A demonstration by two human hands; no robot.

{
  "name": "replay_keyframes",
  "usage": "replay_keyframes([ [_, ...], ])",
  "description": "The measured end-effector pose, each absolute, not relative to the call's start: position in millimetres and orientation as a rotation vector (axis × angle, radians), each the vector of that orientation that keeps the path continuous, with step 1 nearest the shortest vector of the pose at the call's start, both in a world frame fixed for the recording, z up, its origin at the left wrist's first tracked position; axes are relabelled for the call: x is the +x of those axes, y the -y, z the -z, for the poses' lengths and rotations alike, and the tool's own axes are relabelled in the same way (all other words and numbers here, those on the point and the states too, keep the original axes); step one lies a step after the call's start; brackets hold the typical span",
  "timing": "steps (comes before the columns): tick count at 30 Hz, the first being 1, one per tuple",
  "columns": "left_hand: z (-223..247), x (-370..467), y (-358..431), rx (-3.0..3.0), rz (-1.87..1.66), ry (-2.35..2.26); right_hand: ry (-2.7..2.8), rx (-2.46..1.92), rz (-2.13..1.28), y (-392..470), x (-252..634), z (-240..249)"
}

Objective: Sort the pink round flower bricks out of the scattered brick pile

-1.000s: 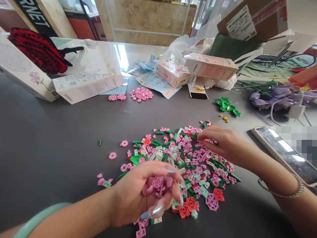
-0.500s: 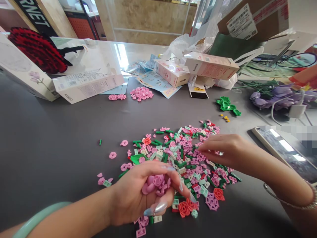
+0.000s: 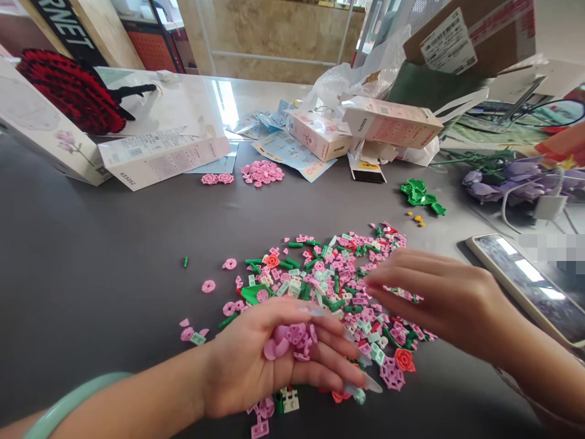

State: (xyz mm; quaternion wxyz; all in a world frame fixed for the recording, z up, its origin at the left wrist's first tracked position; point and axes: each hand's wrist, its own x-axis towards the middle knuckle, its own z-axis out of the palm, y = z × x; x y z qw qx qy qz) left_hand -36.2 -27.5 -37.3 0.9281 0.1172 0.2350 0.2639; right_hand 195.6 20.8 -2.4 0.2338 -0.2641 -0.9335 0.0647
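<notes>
Preferably level: one left hand (image 3: 269, 363), open, lower centre, cradling spillable pink pieces (image 3: 296, 336); best kept light: one right hand (image 3: 445, 299), centre right, grip indiscernible, over mixed pile (image 3: 336, 268), centre.

Dark table (image 3: 137, 244): brick pile (image 3: 338, 274) central; green pieces (image 3: 418, 194), probably leaves, at two o'clock; phone (image 3: 525, 286), three o'clock.

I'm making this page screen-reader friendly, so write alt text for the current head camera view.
An open left hand cups pink toy pieces above a mixed pile of small building pieces, with the right hand over its right side. Opened boxes and a phone lie around.
</notes>
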Motion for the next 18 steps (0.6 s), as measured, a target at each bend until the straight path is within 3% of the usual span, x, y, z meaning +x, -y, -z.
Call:
replay_keyframes([
  [13, 32.9, -32.1, 28.8, 0.204, -0.516, -0.501, 2.784, -0.450, -0.148, 19.8, 163.3, -9.5],
  [18, 35.4, -35.3, 27.9, 0.236, -0.462, -0.536, 2.609, -0.582, -0.341, 7.7, 171.9, -5.0],
])
